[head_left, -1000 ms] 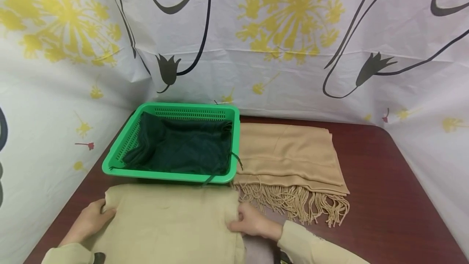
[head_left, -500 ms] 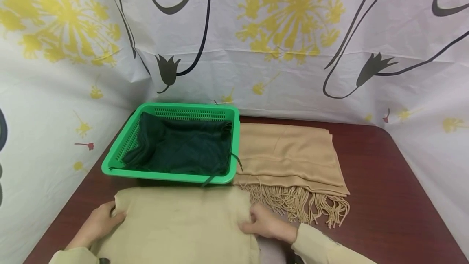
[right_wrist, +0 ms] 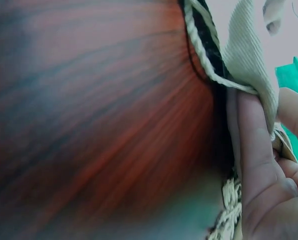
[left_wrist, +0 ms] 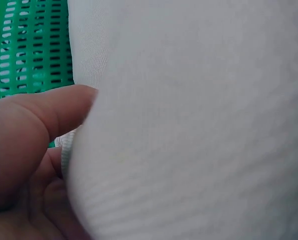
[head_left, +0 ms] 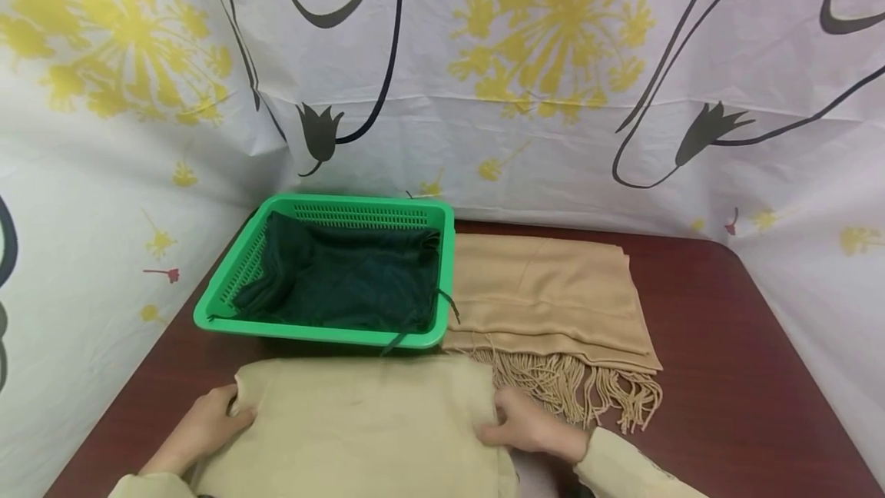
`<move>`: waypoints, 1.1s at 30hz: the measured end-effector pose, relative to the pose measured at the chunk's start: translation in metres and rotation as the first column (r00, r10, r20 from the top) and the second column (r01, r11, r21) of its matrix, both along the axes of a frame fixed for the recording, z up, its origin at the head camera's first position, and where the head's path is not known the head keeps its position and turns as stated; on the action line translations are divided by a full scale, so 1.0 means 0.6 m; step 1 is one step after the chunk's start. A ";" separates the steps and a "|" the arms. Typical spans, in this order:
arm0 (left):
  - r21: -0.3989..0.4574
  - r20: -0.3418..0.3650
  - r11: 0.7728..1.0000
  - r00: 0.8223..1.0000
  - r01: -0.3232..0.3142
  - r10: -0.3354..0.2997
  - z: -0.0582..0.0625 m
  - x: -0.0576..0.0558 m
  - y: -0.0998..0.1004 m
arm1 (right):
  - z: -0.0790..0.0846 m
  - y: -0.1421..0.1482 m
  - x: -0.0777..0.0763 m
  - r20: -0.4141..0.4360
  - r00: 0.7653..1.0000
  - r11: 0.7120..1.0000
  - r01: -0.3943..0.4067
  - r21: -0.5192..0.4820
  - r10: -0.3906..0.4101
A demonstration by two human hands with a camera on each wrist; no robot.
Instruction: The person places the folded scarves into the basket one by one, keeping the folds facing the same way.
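Observation:
A folded cream scarf (head_left: 373,421) is stretched between both hands in front of the basket. My left hand (head_left: 210,425) pinches its left edge; in the left wrist view the thumb of that left hand (left_wrist: 34,125) lies on top of the fabric and other fingers are below. My right hand (head_left: 528,425) grips the opposite edge. Close up, fingers of the right hand (right_wrist: 268,185) reach under the cream fabric (right_wrist: 246,55), with the thumb on its other side. Twisted cream cords (right_wrist: 201,45) hang beside those fingers.
A green plastic basket (head_left: 318,333) stands behind the scarf, with a folded dark green cloth (head_left: 366,275) in it. Right of the basket lies a folded tan scarf (head_left: 539,290), its fringe toward me. The dark red wooden table (head_left: 726,344) meets a patterned curtain (head_left: 525,152).
Both hands have shifted right together, carrying the cream scarf along and slightly toward me. The basket and the tan scarf stay where they were.

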State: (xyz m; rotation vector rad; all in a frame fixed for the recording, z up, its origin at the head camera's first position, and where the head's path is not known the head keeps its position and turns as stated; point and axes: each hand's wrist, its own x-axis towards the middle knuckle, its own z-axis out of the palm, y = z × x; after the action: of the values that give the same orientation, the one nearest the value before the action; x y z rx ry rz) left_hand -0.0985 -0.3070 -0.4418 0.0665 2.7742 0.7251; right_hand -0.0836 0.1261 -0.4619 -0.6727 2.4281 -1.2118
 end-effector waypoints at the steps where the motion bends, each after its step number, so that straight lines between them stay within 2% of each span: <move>1: -0.002 -0.008 1.000 1.000 0.000 0.000 -0.001 0.001 0.002 | 0.001 0.002 0.000 0.009 1.000 1.000 0.000 0.004 0.000; 9: 0.022 -0.045 1.000 0.999 -0.003 0.004 -0.007 0.008 0.018 | 0.010 0.023 0.000 0.096 0.995 0.999 0.007 0.038 -0.011; 13: 0.037 -0.064 0.999 0.998 -0.001 0.004 -0.010 0.011 0.026 | 0.008 0.032 -0.001 0.092 0.996 1.000 0.000 0.029 -0.003; 22: 0.054 -0.034 0.998 0.999 -0.017 0.019 -0.011 0.015 0.036 | 0.009 0.044 0.000 0.118 0.993 1.000 0.005 0.014 -0.006; 33: 0.044 -0.041 0.999 0.999 -0.027 0.029 -0.012 0.015 0.037 | 0.003 0.047 0.002 0.144 0.989 1.000 0.030 0.000 -0.029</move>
State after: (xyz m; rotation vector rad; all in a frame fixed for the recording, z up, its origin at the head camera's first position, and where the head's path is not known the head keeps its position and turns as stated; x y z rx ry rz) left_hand -0.0895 -0.2845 -0.4490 0.0526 2.8039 0.8005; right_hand -0.0826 0.1542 -0.4600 -0.5317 2.3250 -1.2308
